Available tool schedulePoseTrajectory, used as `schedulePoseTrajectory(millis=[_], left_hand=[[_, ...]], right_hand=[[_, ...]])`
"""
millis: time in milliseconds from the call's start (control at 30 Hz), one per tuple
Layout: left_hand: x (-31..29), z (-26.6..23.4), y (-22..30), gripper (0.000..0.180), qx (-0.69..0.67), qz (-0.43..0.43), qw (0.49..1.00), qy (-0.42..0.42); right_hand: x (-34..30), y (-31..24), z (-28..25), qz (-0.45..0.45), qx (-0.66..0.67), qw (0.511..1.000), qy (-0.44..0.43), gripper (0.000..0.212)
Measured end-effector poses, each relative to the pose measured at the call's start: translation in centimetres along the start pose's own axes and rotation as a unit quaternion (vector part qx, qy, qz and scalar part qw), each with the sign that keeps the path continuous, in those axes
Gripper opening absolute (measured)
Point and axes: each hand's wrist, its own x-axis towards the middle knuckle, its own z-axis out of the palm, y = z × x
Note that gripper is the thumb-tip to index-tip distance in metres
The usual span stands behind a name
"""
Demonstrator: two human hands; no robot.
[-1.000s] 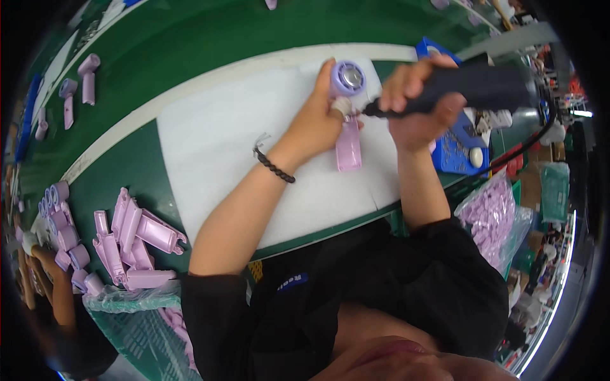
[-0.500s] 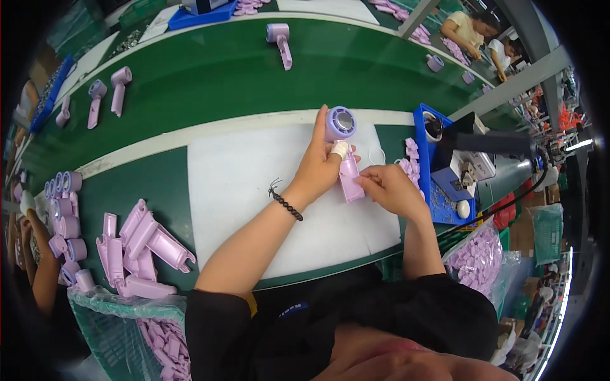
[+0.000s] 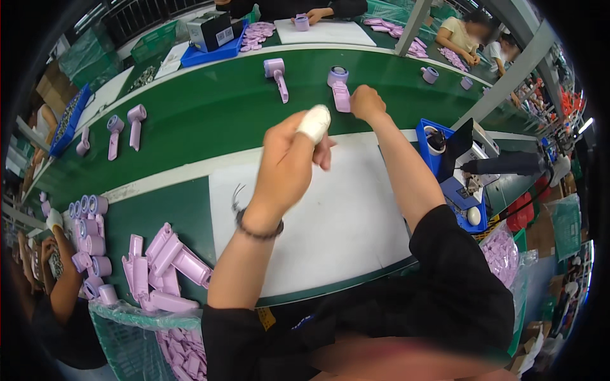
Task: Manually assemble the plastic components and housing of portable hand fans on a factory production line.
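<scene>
A pink handheld fan (image 3: 340,95) with a purple round head lies on the green belt (image 3: 241,101), beyond the white mat (image 3: 330,222). Close by its handle is my right hand (image 3: 367,104), fingers curled in and mostly hidden behind the knuckles. Whether it touches the handle, or has anything in it, I cannot make out. My left hand (image 3: 286,159) hovers over the mat's far part, its thumb, in a white finger cover (image 3: 314,123), apart from the loosely bent fingers. Nothing shows in that hand. A second fan (image 3: 276,79) lies farther left on the belt.
Pink handle shells (image 3: 166,260) lie heaped left of the mat, beside stacked fans (image 3: 92,244). A green crate (image 3: 130,340) stands below them. At right are a blue tray (image 3: 427,127) and a box-shaped device (image 3: 462,189). A co-worker's hand (image 3: 321,14) is across the belt.
The fan has gone from my left hand to the belt. My right hand has moved forward beside it, and my left hand has let go. The view has shifted, showing more beyond the belt.
</scene>
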Motion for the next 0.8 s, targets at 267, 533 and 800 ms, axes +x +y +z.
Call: schedulePoseTrajectory(millis=[267, 533, 800], left_hand=[[-4.0, -0.5, 9.7, 0.010, -0.234, 0.236, 0.936, -0.111], [-5.1, 0.4, 7.1, 0.008, -0.199, 0.247, 0.948, -0.009], [-5.4, 0.8, 7.0, 0.008, -0.149, 0.263, 0.953, 0.005]], right_hand=[[-7.3, -11.2, -4.7, -0.130, 0.527, 0.819, 0.186, 0.023], [-7.6, -13.5, -3.5, -0.144, 0.659, 0.737, 0.039, 0.014], [-7.7, -12.4, -3.5, -0.137, 0.693, 0.707, 0.031, 0.013]])
